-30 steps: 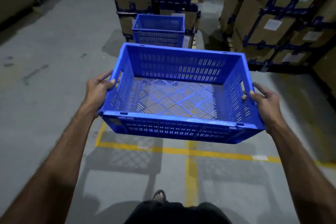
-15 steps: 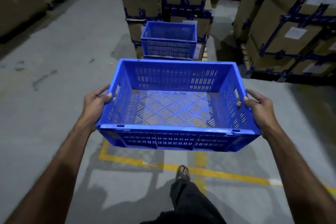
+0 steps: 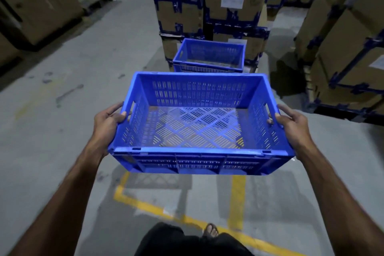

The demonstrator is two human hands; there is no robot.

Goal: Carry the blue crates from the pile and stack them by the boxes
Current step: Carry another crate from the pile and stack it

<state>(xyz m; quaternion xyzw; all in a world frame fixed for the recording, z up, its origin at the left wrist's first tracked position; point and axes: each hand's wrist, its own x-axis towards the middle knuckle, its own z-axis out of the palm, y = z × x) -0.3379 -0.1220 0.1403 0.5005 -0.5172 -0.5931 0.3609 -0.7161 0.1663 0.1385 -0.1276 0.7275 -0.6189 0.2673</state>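
Warehouse floor (image 3: 62, 110), concrete, yellow lines. Left hand (image 3: 108, 122) and right hand (image 3: 291, 127) grasp the end walls of an empty blue crate (image 3: 197, 122), carried mid-air. Ahead, stacked crates (image 3: 208, 56) sit against the boxes (image 3: 207, 6). Judged: delivery under way, placing remains.

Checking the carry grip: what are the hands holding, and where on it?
Both hold the blue crate by its short ends: left hand and right hand at the handle slots.
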